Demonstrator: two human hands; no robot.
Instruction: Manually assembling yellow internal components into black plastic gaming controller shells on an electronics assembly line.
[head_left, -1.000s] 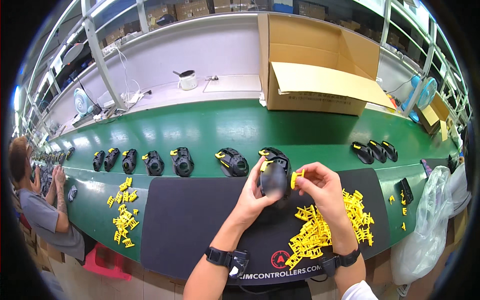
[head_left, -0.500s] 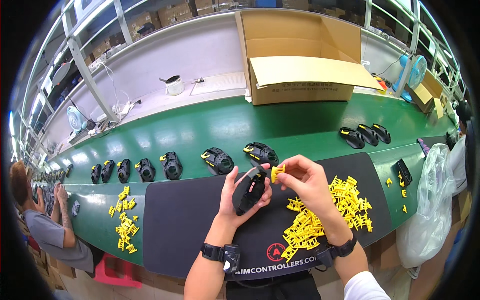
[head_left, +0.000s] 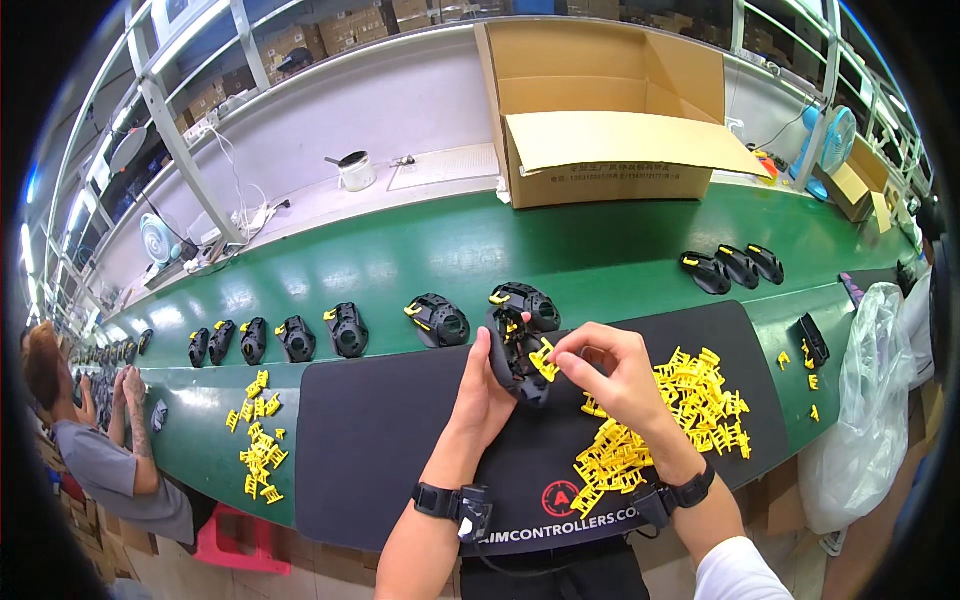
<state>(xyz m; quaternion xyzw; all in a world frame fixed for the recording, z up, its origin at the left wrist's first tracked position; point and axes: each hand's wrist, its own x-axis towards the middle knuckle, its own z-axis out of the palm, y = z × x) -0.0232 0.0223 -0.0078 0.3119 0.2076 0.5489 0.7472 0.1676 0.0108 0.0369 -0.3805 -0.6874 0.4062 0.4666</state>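
Observation:
My left hand (head_left: 484,398) is closed around a black computer mouse shell (head_left: 534,388), held tilted with its hollow inside showing. A yellow plastic button piece (head_left: 544,361) sits against the shell's open side, pinched by my right hand (head_left: 618,378) at its right end. Whether the piece is seated in the shell, I cannot tell. Below my right hand, a heap of similar yellow pieces (head_left: 700,400) covers the right part of the black mat (head_left: 380,440). Just beyond my left hand, a finished-looking mouse shell with yellow side buttons (head_left: 528,306) stands on the green bench.
A row of black mouse shells (head_left: 346,331) runs leftward along the green bench (head_left: 400,270). More yellow pieces (head_left: 262,450) lie left of the mat. Three shells (head_left: 737,267) are at the far right, near a large cardboard box (head_left: 610,187). Another person (head_left: 110,460) works at left.
The mouse shell has turned so its inside faces up and right. My right hand has brought the yellow piece from beside the shell onto its open side.

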